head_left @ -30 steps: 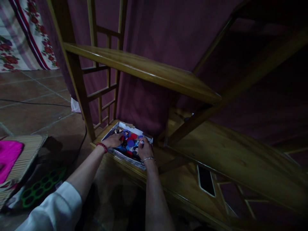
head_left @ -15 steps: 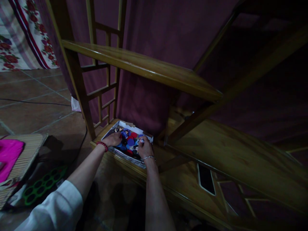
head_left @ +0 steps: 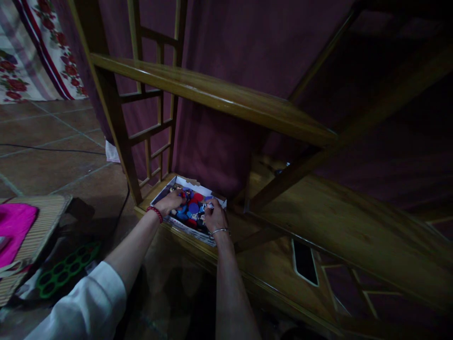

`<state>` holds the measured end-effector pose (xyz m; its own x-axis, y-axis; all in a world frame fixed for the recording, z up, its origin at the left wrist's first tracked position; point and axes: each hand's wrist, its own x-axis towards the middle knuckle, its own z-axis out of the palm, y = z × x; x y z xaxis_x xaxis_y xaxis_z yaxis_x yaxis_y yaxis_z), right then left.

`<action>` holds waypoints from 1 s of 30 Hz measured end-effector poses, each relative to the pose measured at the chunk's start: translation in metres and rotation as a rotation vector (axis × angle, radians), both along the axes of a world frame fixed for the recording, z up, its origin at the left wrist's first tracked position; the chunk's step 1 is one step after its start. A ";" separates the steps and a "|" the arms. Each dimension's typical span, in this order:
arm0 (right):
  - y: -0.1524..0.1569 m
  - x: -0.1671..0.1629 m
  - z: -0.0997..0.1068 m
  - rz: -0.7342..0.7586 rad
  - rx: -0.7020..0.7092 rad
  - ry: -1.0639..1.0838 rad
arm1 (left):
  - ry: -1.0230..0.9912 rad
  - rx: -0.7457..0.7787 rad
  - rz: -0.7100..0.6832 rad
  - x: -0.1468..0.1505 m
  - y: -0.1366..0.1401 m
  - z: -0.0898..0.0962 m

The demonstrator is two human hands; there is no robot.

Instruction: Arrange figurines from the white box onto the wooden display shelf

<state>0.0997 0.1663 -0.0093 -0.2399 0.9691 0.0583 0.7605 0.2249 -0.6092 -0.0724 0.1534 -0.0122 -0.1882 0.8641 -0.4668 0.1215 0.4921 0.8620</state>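
A shallow white cardboard box [head_left: 180,181] sits on the low wooden shelf. Small flat pieces [head_left: 193,208] in red, blue and black fill it, some printed with cartoon faces. My left hand [head_left: 172,202], with a red bead bracelet, reaches in over the box's left side. Its fingers are bent down among the pieces, and their tips are hard to make out in the dim light. At the right side, my right hand [head_left: 215,217], wearing a silver bangle, pinches a small cartoon-figure piece [head_left: 210,206] between thumb and fingers.
A wooden shelf board [head_left: 212,94] crosses above the box, with lattice bars at left. A phone [head_left: 305,262] lies on the lower shelf [head_left: 269,267] to the right. On the floor are a green tray with round holes [head_left: 67,269] and a striped mat [head_left: 53,208] with pink cloth [head_left: 17,226].
My left hand has shifted slightly right and up within the box. My right hand stays at the box's right side with its pinch. The view has shifted a little.
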 end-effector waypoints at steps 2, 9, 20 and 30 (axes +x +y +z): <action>0.000 0.000 0.000 -0.004 -0.002 0.008 | -0.069 -0.007 0.057 0.004 0.001 0.002; -0.003 -0.001 0.004 -0.016 -0.008 0.027 | -0.301 0.019 0.135 0.008 0.000 0.012; -0.004 -0.001 0.005 -0.015 0.008 0.037 | -0.134 -0.098 0.015 0.011 -0.006 0.014; 0.001 0.001 -0.003 0.001 0.031 0.021 | -0.382 0.009 0.308 0.017 0.003 0.008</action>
